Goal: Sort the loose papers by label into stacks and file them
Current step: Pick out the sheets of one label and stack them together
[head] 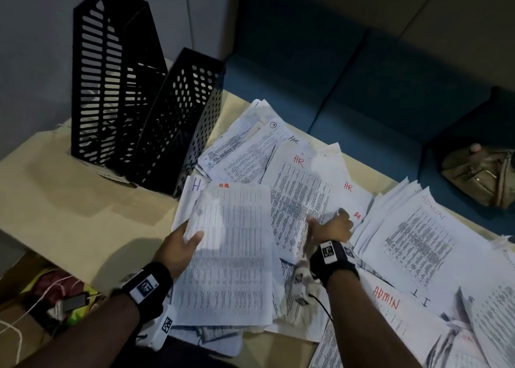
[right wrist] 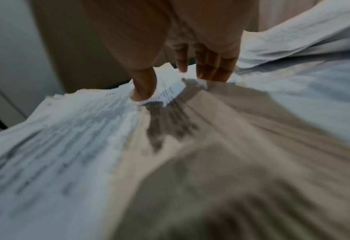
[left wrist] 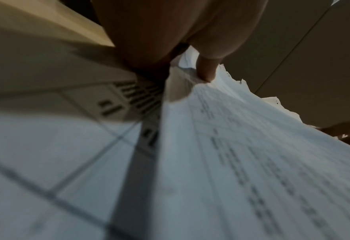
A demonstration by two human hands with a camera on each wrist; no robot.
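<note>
The left hand point(head: 178, 245) pinches the left edge of a printed sheet marked "HR" point(head: 231, 245), thumb on top and fingers underneath, lifting that edge off the pile. The left wrist view shows the thumb point(left wrist: 206, 71) pressed on the paper's edge. The right hand point(head: 331, 228) grips a bunch of HR-labelled papers point(head: 301, 197) beside it, thumb spread on one side and fingers curled over the crumpled edge; the right wrist view shows the fingers point(right wrist: 211, 66) and thumb either side of the sheets. The two hands are near each other but apart. More loose papers fan out behind them across the beige worktop point(head: 69, 208), and a separate stack marked "ADMIN" point(head: 418, 245) lies to the right. Two black perforated file holders point(head: 133, 102) stand at the far left of the worktop, just beside the HR pile. A blue sofa point(head: 362, 88) sits behind.
</note>
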